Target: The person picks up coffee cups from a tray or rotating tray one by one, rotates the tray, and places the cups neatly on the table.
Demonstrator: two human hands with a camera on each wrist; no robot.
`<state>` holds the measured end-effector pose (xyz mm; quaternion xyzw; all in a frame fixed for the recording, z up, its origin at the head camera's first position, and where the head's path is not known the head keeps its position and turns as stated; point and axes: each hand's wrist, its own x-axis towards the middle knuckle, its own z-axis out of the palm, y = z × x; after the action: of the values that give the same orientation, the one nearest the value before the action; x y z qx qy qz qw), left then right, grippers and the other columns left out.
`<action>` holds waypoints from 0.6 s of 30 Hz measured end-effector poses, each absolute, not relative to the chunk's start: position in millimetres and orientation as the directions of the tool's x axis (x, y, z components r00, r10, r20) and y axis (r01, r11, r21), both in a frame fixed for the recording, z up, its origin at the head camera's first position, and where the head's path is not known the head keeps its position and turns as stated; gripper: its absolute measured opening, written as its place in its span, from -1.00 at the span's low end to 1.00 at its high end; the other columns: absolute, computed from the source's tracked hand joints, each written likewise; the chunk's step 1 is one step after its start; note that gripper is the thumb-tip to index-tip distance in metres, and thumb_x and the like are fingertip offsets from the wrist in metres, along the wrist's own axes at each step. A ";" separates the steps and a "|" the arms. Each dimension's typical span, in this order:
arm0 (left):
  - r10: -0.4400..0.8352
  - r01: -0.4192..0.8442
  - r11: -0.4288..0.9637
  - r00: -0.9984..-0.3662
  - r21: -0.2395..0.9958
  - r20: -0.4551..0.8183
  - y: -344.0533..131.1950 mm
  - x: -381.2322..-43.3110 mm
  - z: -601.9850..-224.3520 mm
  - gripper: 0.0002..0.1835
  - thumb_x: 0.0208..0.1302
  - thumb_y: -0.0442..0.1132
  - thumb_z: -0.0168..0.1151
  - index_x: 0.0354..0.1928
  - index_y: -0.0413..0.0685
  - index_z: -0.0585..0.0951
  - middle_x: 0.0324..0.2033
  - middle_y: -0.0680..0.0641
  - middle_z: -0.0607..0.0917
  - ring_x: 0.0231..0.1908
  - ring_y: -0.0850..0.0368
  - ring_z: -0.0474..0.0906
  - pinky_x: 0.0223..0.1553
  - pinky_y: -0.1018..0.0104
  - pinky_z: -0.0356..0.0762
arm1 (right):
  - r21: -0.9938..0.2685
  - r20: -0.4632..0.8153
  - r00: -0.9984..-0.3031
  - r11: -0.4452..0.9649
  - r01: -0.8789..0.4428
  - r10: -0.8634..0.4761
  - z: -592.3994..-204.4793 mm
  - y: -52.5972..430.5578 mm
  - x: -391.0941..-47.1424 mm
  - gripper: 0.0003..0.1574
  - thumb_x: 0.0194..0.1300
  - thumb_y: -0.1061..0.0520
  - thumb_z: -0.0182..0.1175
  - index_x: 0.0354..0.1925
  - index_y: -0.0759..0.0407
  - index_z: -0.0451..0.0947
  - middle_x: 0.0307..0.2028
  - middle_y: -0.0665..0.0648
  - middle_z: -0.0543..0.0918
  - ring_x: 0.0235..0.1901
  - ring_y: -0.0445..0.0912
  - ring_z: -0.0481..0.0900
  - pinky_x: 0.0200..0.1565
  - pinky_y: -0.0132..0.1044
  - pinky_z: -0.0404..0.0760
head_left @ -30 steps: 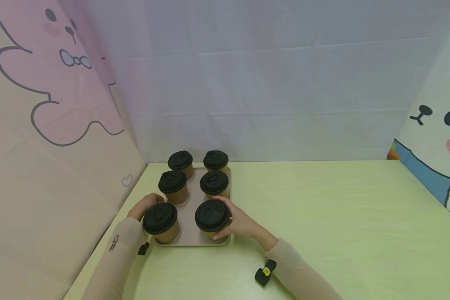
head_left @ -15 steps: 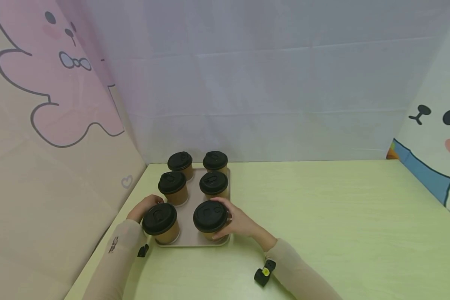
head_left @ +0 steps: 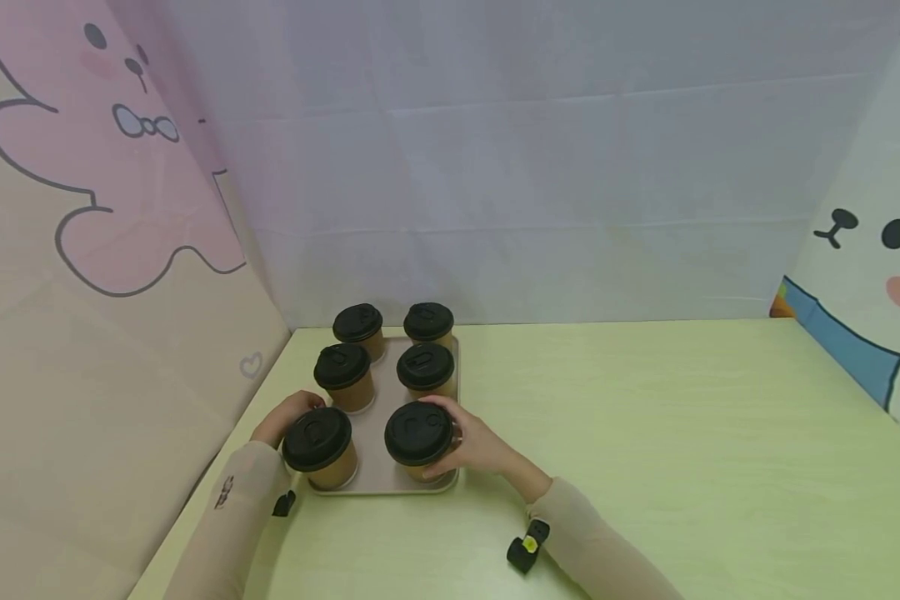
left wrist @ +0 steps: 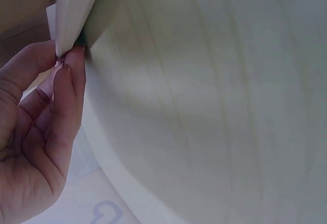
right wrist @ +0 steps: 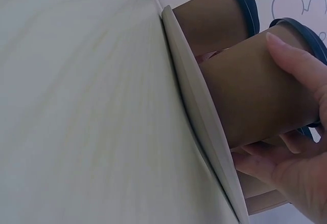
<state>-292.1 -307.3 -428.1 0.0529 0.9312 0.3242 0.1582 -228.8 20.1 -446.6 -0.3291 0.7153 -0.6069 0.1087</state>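
Observation:
A pale tray [head_left: 378,468] carries several brown paper cups with black lids, in two columns. My right hand [head_left: 477,437] grips the front right cup [head_left: 418,435] from its right side; in the right wrist view, thumb and fingers lie around the cup's brown wall [right wrist: 258,91]. My left hand [head_left: 287,417] is at the tray's left edge, partly behind the front left cup [head_left: 318,442]. In the left wrist view, the left hand [left wrist: 43,111] pinches the tray's rim [left wrist: 76,14] between thumb and fingers.
Behind the front pair stand the middle left cup [head_left: 343,371], the middle right cup [head_left: 426,368], and two back cups. The light wooden table [head_left: 645,433] extends to the right. A fabric backdrop [head_left: 532,167] rises behind, and a printed side panel [head_left: 135,333] borders the left.
The front right cup has shifted slightly left on the tray with my right hand on it. My left hand stays at the tray's edge. The head view has drifted slightly.

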 end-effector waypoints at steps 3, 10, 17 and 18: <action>0.208 0.003 0.783 -0.944 0.622 -0.257 -307.6 -292.1 -427.8 -0.82 0.06 -0.39 0.05 -0.65 -0.10 0.40 -0.71 0.09 0.32 -0.61 0.17 0.26 -0.55 0.33 0.25 | -0.941 0.242 -0.760 0.046 -0.336 -0.603 -445.2 19.9 -228.0 0.20 -0.23 0.32 0.48 0.33 0.15 0.06 0.22 0.21 0.35 0.18 0.15 0.35 0.10 0.00 0.39; 0.176 -0.019 0.798 -0.949 0.603 -0.262 -305.6 -291.0 -427.3 -0.81 0.13 -0.35 0.02 -0.62 -0.09 0.42 -0.69 0.08 0.33 -0.58 0.16 0.28 -0.52 0.32 0.26 | -0.941 0.246 -0.756 0.039 -0.337 -0.606 -445.5 19.6 -228.4 0.18 -0.23 0.33 0.48 0.32 0.13 0.07 0.22 0.21 0.35 0.18 0.14 0.35 0.10 0.00 0.39; 0.264 0.020 0.738 -0.928 0.675 -0.261 -328.1 -313.7 -450.5 -0.83 0.15 -0.23 0.12 -0.55 -0.11 0.50 -0.65 0.04 0.41 -0.55 0.13 0.33 -0.52 0.29 0.28 | -0.942 0.249 -0.754 0.029 -0.334 -0.608 -444.3 19.0 -227.3 0.18 -0.22 0.34 0.47 0.32 0.13 0.07 0.22 0.22 0.34 0.18 0.15 0.36 0.09 -0.04 0.41; 0.290 0.045 0.733 -0.923 0.679 -0.252 -332.2 -317.7 -454.0 -0.84 0.14 -0.22 0.14 -0.54 -0.11 0.51 -0.63 0.04 0.43 -0.54 0.12 0.34 -0.51 0.29 0.29 | -0.943 0.248 -0.754 0.028 -0.333 -0.608 -444.4 18.8 -227.3 0.18 -0.22 0.34 0.47 0.32 0.15 0.06 0.22 0.23 0.34 0.18 0.15 0.36 0.09 -0.05 0.42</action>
<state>-317.7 -332.2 -454.0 0.0914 0.9146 0.3538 0.1733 -227.3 18.8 -444.4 -0.3324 0.7081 -0.6128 0.1124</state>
